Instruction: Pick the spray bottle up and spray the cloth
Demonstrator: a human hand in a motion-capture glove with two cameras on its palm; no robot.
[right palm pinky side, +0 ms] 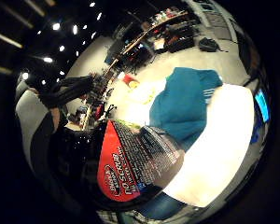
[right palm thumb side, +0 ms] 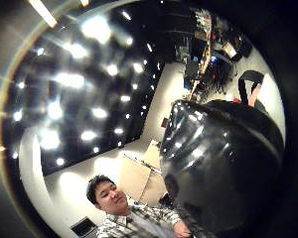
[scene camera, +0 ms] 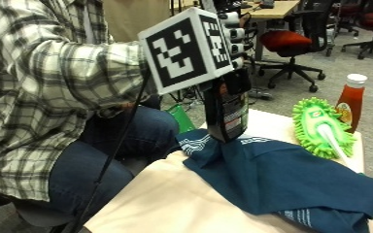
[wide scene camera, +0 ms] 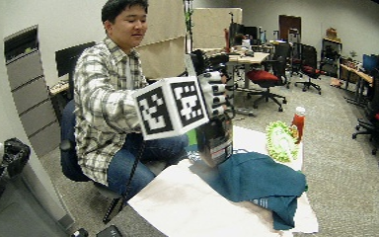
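A black spray bottle (scene camera: 227,109) with a red and white label stands upright in the air, gripped near its top by my gloved right hand (scene camera: 235,36). The fingers curl round it. Its lower end is just over the near edge of a teal cloth (scene camera: 283,179) that lies rumpled on the white table (scene camera: 174,204); I cannot tell if they touch. The spray head is hidden behind the hand. In the little finger side palm view the bottle's label (right palm pinky side: 130,163) fills the near field, with the cloth (right palm pinky side: 184,105) beyond. In the thumb side palm view the bottle's black body (right palm thumb side: 223,168) is close.
A green fluffy duster (scene camera: 322,126) lies on the table's far side beside the cloth, with a ketchup bottle (scene camera: 351,99) upright behind it. The person's knees are against the table's near edge. A red office chair (scene camera: 290,41) stands on the floor beyond.
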